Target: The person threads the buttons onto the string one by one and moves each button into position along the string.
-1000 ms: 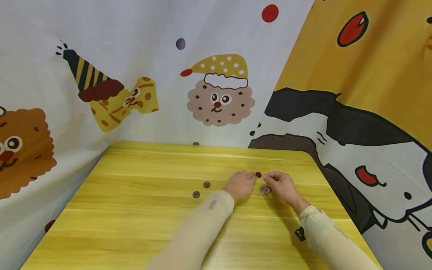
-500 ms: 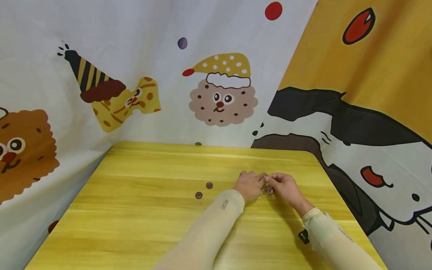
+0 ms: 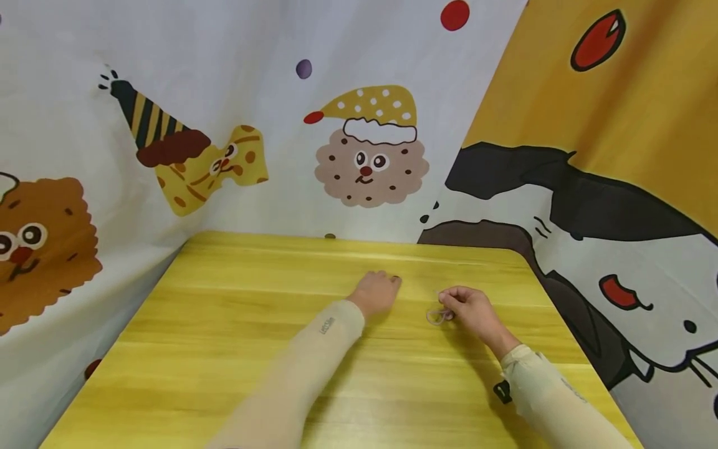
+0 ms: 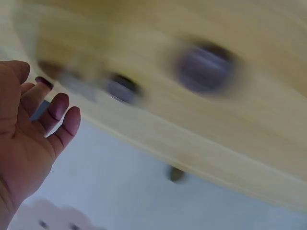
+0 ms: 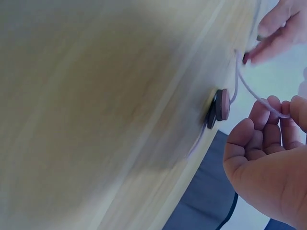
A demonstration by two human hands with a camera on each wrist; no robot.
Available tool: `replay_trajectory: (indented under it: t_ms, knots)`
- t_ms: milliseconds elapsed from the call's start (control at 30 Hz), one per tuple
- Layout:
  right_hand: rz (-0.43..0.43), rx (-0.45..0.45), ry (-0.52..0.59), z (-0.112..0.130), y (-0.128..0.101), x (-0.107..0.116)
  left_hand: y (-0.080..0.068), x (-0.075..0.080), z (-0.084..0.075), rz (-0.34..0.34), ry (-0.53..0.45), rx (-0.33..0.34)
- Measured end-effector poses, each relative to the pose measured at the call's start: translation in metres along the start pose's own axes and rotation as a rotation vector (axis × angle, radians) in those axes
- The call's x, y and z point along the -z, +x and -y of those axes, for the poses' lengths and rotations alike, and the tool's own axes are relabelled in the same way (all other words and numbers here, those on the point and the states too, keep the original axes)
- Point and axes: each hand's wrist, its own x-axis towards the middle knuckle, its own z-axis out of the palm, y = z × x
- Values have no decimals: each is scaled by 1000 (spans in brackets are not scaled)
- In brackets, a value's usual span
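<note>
Right of centre in the head view, the right hand pinches a thin pinkish cord strung through round flat buttons on the glossy yellow wood-grain table. The left hand, centre, rests palm-down, fingers relaxed, apart from the cord.

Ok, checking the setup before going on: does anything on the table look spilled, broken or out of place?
Nothing stands out. The right hand pinches a thin cord strung with buttons; the left hand rests on the yellow table. The left wrist view is blurred.
</note>
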Motion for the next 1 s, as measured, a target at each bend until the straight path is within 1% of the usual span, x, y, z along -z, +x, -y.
replay_trajectory:
  t_ms: [100, 167, 200, 267, 367, 433, 467, 533, 600, 700, 867, 1000]
  knots:
    - [17, 5, -26, 5, 2, -3, -18, -5, 39, -8, 7, 31]
    - [24, 10, -44, 7, 4, -7, -31, -9, 62, -37, 16, 59]
    - [28, 16, -55, 9, 5, -9, -37, -12, 73, -64, 6, 76]
    - [37, 34, -78, 11, 7, -14, -51, -20, 90, -118, -58, 119]
    - [67, 56, -81, 15, 9, -23, -72, -33, 106, -223, -198, 166]
    - [78, 67, -82, 18, 9, -28, -85, -40, 112, -268, -266, 172]
    - [82, 69, -77, 19, 9, -31, -91, -43, 113, -287, -284, 165]
    - [94, 67, -56, 21, 9, -35, -99, -48, 115, -320, -305, 150]
    - [105, 64, -36, 23, 9, -38, -105, -50, 115, -330, -320, 147]
    - [133, 60, 0, 26, 9, -43, -110, -50, 114, -333, -352, 171]
    - [132, 71, -18, 31, 8, -47, -113, -50, 113, -315, -404, 240]
    - [121, 89, -40, 34, 8, -47, -115, -49, 114, -319, -418, 256]
